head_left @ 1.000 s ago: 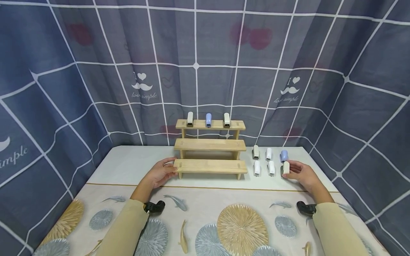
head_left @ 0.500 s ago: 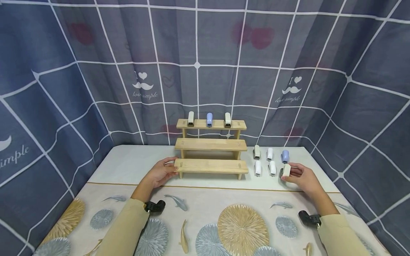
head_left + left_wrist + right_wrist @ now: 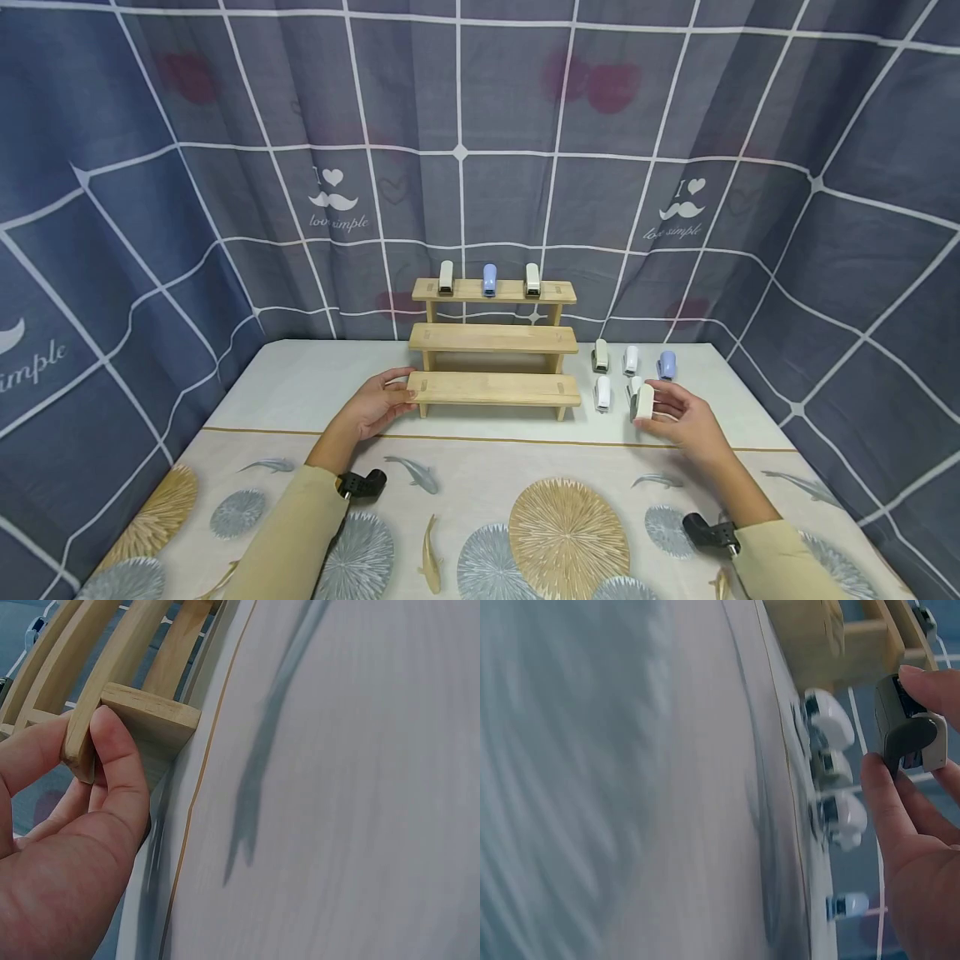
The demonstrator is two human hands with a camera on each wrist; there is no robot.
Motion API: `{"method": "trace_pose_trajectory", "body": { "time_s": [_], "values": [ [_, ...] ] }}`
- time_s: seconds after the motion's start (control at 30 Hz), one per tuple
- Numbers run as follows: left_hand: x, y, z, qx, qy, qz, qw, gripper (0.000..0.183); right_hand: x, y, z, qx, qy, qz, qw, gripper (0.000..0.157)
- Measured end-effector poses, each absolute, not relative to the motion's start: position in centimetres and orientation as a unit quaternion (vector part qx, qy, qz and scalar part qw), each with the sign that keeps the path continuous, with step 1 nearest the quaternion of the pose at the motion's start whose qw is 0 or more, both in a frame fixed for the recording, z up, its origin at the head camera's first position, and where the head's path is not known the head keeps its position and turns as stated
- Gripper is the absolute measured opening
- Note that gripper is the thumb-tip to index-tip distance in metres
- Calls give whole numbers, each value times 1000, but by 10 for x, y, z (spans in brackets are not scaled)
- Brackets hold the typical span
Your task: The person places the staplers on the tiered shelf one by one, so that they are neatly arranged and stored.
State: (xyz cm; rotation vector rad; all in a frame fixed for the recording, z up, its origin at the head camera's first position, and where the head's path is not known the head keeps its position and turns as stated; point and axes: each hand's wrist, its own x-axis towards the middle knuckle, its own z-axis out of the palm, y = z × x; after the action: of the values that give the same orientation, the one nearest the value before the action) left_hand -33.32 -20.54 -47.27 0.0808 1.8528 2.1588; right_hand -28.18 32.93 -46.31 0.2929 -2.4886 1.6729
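Note:
My right hand (image 3: 684, 417) pinches a small cream stapler (image 3: 644, 402) between thumb and fingers, above the right side of the table. In the right wrist view, this stapler's dark grey base (image 3: 901, 727) faces the camera. It overlaps a white stapler (image 3: 634, 385) behind it in the head view. My left hand (image 3: 377, 403) grips the left end of the lowest tier of a three-step wooden display rack (image 3: 492, 337). In the left wrist view the thumb (image 3: 116, 746) presses the end of that board, with fingers on its other side.
On the top tier stand a cream stapler (image 3: 446, 277), a blue stapler (image 3: 490, 280) and another cream stapler (image 3: 532, 280). Right of the rack, several staplers stand in two rows, including a blue stapler (image 3: 667, 364) and a white stapler (image 3: 602, 393). A checked curtain (image 3: 420, 200) surrounds the table (image 3: 315, 367).
My right hand has lifted the cream stapler from the front right spot and carried it left, in front of the neighbouring white stapler. My left hand has stayed on the rack.

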Motion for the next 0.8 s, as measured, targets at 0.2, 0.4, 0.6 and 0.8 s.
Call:
{"method": "trace_pose_trajectory", "body": {
  "time_s": [0.2,0.4,0.6,0.8],
  "values": [
    [-333,-206,-473,28,641,752,147,69,-280,313,-464,116,-815,564,60,79],
    [-333,-206,-471,24,641,752,149,68,-278,296,-464,129,-805,577,47,79],
    [-333,-206,-471,26,637,756,150,68,-278,281,-465,147,-791,593,38,77],
    [-332,-206,-471,21,638,755,150,68,-278,268,-464,168,-782,600,34,76]
  ]
}}
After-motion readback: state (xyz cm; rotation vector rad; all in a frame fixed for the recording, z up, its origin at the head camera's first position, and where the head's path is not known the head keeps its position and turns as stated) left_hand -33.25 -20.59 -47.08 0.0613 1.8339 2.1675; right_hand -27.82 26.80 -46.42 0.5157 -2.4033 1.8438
